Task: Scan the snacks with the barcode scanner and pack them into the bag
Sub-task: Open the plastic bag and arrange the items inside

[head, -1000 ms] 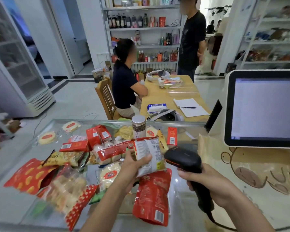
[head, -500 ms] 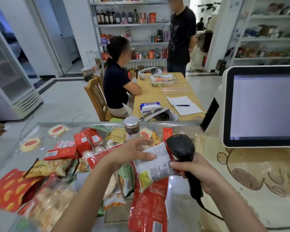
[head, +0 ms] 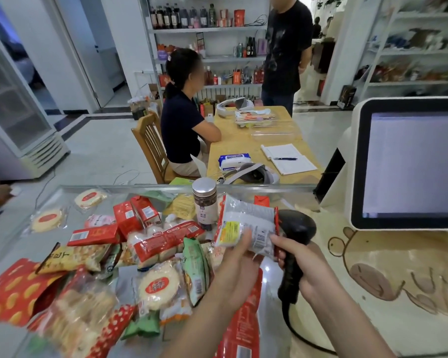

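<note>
My left hand point(head: 239, 264) holds a clear snack packet point(head: 248, 223) with red edges and a yellow label, lifted above the glass counter point(head: 62, 200). My right hand point(head: 299, 267) grips the handle of the black barcode scanner point(head: 296, 228), whose head sits right behind the packet's right edge. A brown paper bag point(head: 388, 267) printed with a bear drawing lies flat at the right. Many snack packets are spread over the counter, among them a round cake packet point(head: 158, 286) and a jar point(head: 204, 202) with a silver lid.
A white checkout screen point(head: 411, 164) stands at the right. Beyond the counter a person sits on a wooden chair point(head: 150, 148) at a wooden table point(head: 256, 140) and another person stands by it. Shelves line the back wall; a fridge point(head: 13, 120) stands at the left.
My left hand lifted the packet from the pile and turned it flat side up against the scanner head. My right hand brought the scanner up and leftward to meet it.
</note>
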